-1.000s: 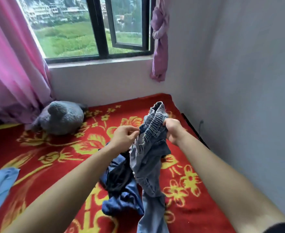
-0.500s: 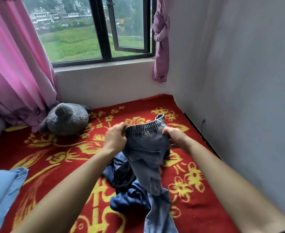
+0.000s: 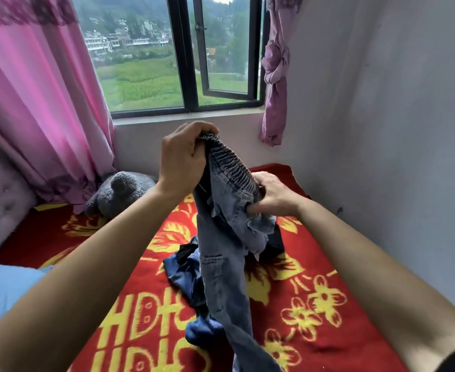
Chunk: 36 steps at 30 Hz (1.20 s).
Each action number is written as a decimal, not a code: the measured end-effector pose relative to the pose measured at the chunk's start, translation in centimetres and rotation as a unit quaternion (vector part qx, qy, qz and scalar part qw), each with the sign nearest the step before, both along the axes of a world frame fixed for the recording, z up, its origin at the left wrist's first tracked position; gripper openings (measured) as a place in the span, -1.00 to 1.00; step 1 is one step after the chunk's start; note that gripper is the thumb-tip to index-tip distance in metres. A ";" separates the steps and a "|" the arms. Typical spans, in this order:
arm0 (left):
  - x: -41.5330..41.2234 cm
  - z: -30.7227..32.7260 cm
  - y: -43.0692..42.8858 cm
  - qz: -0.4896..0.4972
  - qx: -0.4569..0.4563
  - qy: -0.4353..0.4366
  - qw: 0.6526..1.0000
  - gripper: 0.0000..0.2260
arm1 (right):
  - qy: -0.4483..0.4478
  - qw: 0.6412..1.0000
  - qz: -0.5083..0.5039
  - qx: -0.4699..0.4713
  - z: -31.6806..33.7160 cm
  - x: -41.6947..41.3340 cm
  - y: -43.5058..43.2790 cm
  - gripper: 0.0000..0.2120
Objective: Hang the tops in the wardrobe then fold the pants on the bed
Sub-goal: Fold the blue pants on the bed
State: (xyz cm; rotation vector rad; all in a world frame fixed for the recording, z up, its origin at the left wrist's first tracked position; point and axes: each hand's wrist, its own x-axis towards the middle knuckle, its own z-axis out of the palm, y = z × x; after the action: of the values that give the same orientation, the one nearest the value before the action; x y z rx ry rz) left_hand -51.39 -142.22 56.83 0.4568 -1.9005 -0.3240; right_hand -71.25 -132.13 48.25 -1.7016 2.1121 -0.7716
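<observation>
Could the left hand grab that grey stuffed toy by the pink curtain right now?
Probably not yet: the left hand grips the waistband of the jeans. Nothing lies between it and the stuffed toy, so once it lets go, likely yes.

We record: blanket (image 3: 328,264), red napped fleece; pants (image 3: 225,277) above the blanket, faded matt denim, gathered elastic waistband; soft toy (image 3: 121,194) at the blanket's far edge, grey fuzzy plush; curtain (image 3: 41,108) above the blanket, thin pink cloth.
</observation>
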 end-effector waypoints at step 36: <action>24.1 13.7 -1.8 0.488 -0.042 -0.023 0.872 -0.73 | 0.263 0.910 0.020 -0.318 25.9 9.4 -7.2 -0.41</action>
State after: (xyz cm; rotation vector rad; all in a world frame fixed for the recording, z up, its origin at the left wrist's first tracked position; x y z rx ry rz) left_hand -27.24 -143.99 70.55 1.2848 -1.4857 0.4439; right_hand -61.81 -139.33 74.20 -2.5232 2.2920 -1.1933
